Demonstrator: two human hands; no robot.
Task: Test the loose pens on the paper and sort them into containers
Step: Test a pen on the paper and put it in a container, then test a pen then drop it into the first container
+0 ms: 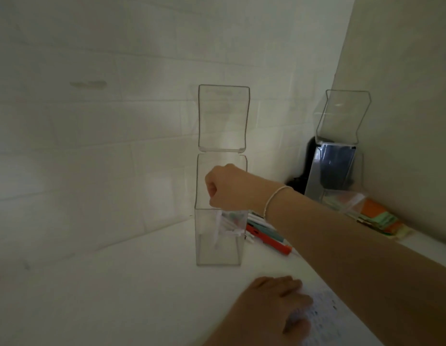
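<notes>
White tiled wall point(97, 126) behind, white tabletop point(117, 290) below, dim light throughout.

Head view: clear plastic container point(218, 248), tall and square w/ hinged lid point(223, 118) flipped straight up, stands mid-table. Right hand point(227, 187) is over its open mouth, fingers curled down, and a white pen point(218, 231) hangs inside the box right under the knuckles; can't tell if the fingers have hold of it, grip is hidden behind the hand and the pen is blurred. Thin beaded bracelet point(275, 199) on that wrist. Forearm runs across the frame and covers part of what lies behind.

Loose pens point(267, 234) lie on the table just right of and behind the box: orange one nearest, teal and white barrels beside it, some seen through the clear wall.

Second clear container point(334, 176) sits back by the right wall, lid up too, tilted; contents unclear. Something dark behind it, can't make out what. Orange and green sticky notes point(377, 217) stacked next to it.

Left hand point(276, 305) lies flat near the bottom edge, fingers relaxed, tips resting on the test paper point(326, 318), which shows small ink marks.
</notes>
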